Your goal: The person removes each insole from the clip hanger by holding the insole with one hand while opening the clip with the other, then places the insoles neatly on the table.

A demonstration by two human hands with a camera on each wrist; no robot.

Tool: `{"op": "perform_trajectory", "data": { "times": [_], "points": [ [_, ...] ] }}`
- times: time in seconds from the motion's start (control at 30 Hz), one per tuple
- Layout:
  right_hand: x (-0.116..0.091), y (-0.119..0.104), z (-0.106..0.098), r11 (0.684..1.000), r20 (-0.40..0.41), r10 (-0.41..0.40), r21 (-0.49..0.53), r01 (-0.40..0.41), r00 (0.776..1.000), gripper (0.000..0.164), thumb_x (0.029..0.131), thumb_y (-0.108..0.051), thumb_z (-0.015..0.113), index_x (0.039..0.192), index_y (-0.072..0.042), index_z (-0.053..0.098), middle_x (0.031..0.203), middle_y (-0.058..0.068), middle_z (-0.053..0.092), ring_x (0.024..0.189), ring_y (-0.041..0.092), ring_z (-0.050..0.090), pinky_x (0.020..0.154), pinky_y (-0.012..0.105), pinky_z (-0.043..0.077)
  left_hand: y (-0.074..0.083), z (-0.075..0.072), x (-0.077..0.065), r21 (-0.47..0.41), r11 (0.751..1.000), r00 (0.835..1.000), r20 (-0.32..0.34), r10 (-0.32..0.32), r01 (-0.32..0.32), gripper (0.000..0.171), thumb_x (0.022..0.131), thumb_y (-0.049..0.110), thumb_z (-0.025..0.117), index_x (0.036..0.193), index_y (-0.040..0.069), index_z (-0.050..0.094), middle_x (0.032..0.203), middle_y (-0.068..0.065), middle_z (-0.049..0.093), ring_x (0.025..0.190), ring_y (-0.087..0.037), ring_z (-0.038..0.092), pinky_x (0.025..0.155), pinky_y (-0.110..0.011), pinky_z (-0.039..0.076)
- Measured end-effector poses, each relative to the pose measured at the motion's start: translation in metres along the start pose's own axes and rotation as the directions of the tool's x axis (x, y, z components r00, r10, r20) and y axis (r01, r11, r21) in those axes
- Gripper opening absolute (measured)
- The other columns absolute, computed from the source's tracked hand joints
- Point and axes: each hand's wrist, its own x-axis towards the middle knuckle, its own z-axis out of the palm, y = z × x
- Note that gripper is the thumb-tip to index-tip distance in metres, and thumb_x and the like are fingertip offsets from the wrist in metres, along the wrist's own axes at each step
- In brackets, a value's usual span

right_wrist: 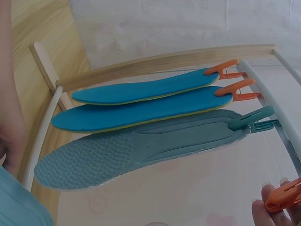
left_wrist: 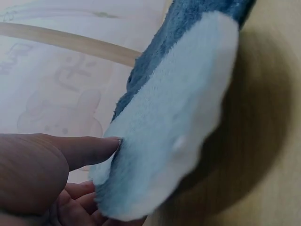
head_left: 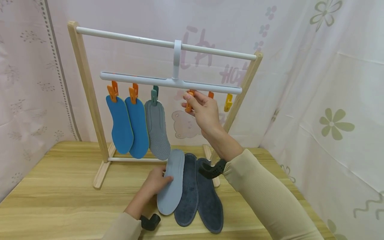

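Note:
My left hand (head_left: 156, 180) grips a light grey insole (head_left: 174, 193) by its side, thumb on its face, and holds it at a slant. In the left wrist view the thumb presses on the pale, fuzzy insole (left_wrist: 174, 117). My right hand (head_left: 207, 111) pinches an orange clothespin (head_left: 189, 106) under the white hanger bar (head_left: 135, 79). To its left a grey insole (head_left: 157, 130) hangs from a green clothespin (head_left: 154, 96). Beyond it, two blue insoles (head_left: 121, 126) hang from orange clothespins (head_left: 113, 92).
Two dark grey insoles (head_left: 187, 190) lie side by side on the wooden table (head_left: 60, 193), right of the light grey one. The hanger hooks over the rack's white rail (head_left: 129, 38), between wooden posts (head_left: 90, 90). A yellow clothespin (head_left: 228, 102) and another orange one (head_left: 211, 95) hang at the right.

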Motion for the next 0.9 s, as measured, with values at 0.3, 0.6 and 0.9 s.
{"op": "perform_trajectory", "data": {
  "times": [0.3, 0.6, 0.9],
  "points": [
    [-0.001, 0.0, -0.001, 1.0, -0.005, 0.0, -0.011, 0.0, 1.0, 0.036, 0.1, -0.027, 0.064, 0.132, -0.011, 0.067, 0.127, 0.007, 0.072, 0.099, 0.016, 0.072, 0.097, 0.035, 0.058, -0.003, 0.002, -0.001, 0.093, 0.995, 0.999, -0.031, -0.017, 0.02, 0.037, 0.092, 0.015, 0.073, 0.12, -0.008, 0.066, 0.107, -0.022, 0.072, 0.09, -0.031, 0.07, 0.07, -0.041, 0.057],
    [-0.002, 0.001, -0.002, 1.0, -0.005, 0.011, -0.011, -0.011, 1.0, 0.037, 0.1, -0.027, 0.064, 0.133, -0.011, 0.066, 0.131, 0.01, 0.069, 0.101, 0.016, 0.072, 0.099, 0.036, 0.058, 0.005, 0.003, -0.006, 0.334, 0.937, 0.992, -0.111, -0.066, 0.1, 0.035, 0.085, 0.031, 0.081, 0.106, 0.003, 0.074, 0.098, -0.011, 0.076, 0.079, -0.023, 0.07, 0.061, -0.039, 0.054],
    [-0.003, -0.001, -0.001, 1.0, -0.005, 0.008, -0.025, -0.008, 1.0, 0.036, 0.1, -0.027, 0.064, 0.132, -0.011, 0.067, 0.126, 0.008, 0.072, 0.1, 0.016, 0.072, 0.098, 0.035, 0.058, 0.009, -0.003, -0.007, 0.355, 0.928, 0.99, -0.122, -0.077, 0.116, 0.04, 0.089, 0.037, 0.076, 0.11, 0.003, 0.073, 0.103, -0.012, 0.075, 0.081, -0.023, 0.069, 0.064, -0.04, 0.055]
  ]
}}
